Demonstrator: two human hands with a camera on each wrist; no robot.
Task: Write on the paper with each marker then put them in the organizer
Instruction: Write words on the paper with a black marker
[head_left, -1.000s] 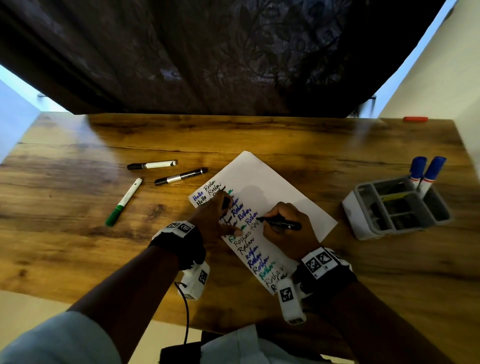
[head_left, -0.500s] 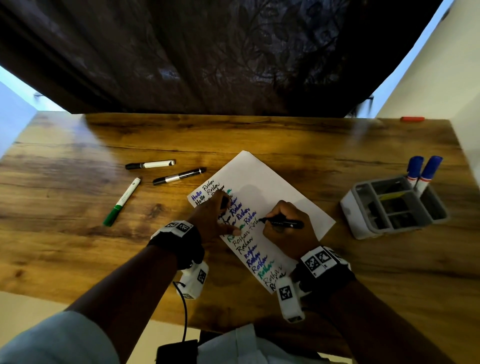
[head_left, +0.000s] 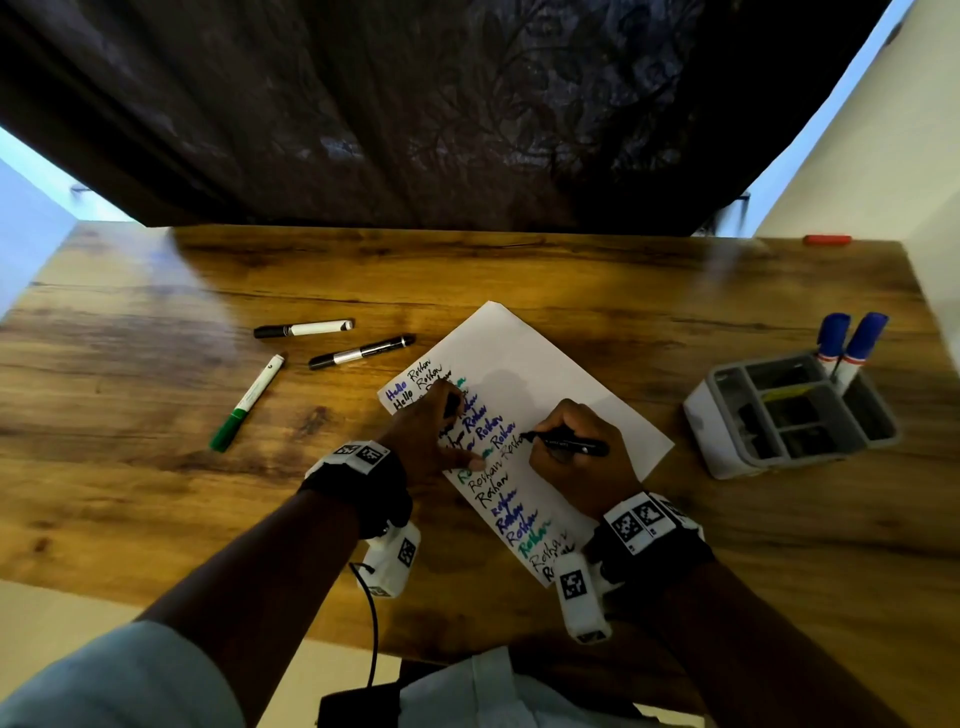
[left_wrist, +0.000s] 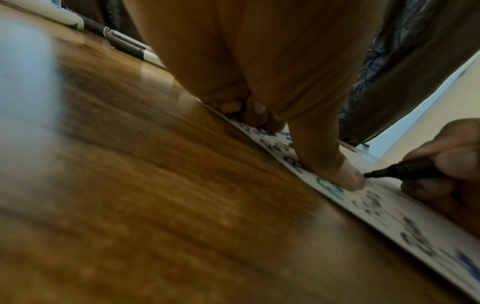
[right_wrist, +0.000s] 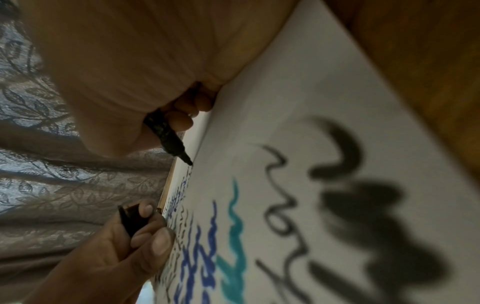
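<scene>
A white paper (head_left: 545, 374) with rows of black, blue and green writing lies on the wooden desk. My right hand (head_left: 553, 441) grips an uncapped black marker (head_left: 571, 446), its tip (right_wrist: 188, 161) touching the paper beside a black word. My left hand (head_left: 457, 431) presses its thumb (left_wrist: 337, 170) on the sheet's left edge and pinches the black cap (right_wrist: 132, 220) in its fingers. At the right stands the grey organizer (head_left: 727, 415) with two blue-capped markers (head_left: 852, 338) upright in its back corner.
Three loose markers lie left of the paper: a white one with black cap (head_left: 304, 329), a black-and-silver one (head_left: 361, 352), a green-capped one (head_left: 247, 402). A small red object (head_left: 827, 239) sits on the far right edge. A dark curtain hangs behind the desk.
The marker tip in my right hand has crept slightly along the line of writing. My left hand has stayed on the paper.
</scene>
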